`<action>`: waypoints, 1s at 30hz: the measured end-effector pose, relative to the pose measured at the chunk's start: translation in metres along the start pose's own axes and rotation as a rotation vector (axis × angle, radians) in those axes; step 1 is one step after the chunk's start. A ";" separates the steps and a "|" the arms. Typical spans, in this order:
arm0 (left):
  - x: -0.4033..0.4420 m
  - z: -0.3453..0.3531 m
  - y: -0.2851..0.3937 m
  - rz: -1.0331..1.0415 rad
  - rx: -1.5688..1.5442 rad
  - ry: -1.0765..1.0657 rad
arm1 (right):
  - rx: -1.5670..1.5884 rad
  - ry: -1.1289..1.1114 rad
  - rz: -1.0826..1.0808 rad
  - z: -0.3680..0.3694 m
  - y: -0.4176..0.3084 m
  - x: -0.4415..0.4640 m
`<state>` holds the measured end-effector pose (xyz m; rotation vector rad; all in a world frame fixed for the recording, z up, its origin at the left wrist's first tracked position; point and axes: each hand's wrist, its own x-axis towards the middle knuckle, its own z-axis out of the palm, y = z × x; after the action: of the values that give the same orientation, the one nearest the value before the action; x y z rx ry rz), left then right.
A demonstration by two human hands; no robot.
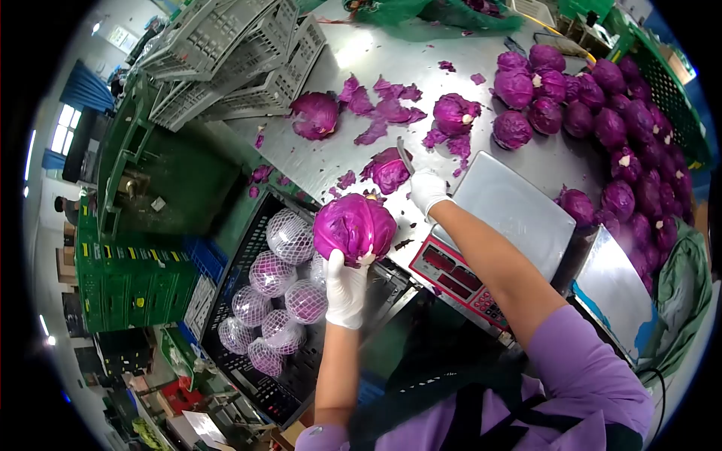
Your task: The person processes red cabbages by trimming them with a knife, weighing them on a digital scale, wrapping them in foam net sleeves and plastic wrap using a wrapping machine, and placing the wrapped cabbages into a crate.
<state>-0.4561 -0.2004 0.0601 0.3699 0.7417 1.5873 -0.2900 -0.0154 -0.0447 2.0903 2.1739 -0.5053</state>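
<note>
My left hand (346,292), in a white glove, holds a large purple cabbage (353,227) from below, stem end towards me, above the front edge of the metal table. My gloved right hand (429,189) is closed on a knife (404,156), whose curved blade points away from me. That blade passes in front of a smaller purple cabbage (389,171) on the table. Beyond it lie another trimmed cabbage (456,114), a cabbage at the left (314,116) and torn purple leaves (391,109).
A digital scale (511,218) with a red panel stands under my right forearm. Cabbages (579,119) are heaped at the right. Below left, a black crate (226,316) holds several net-wrapped cabbages (289,234). Grey crates (226,45) are stacked at the table's far left, green crates (135,282) beyond.
</note>
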 end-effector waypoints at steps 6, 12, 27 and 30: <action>0.006 0.001 0.005 -0.042 -0.085 0.024 | 0.353 -0.041 -0.006 -0.037 0.005 0.004; 0.016 0.019 0.006 -0.091 -0.076 0.041 | 0.856 0.093 -0.395 -0.099 -0.005 -0.110; 0.000 0.072 -0.010 -0.229 0.193 0.076 | 0.208 0.324 -0.601 -0.126 0.018 -0.199; -0.005 0.075 -0.014 -0.236 0.233 0.119 | 0.220 0.225 -0.520 -0.135 0.019 -0.205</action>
<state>-0.3974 -0.1865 0.1076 0.3445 1.0284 1.3129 -0.2357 -0.1717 0.1378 1.7223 2.9333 -0.5924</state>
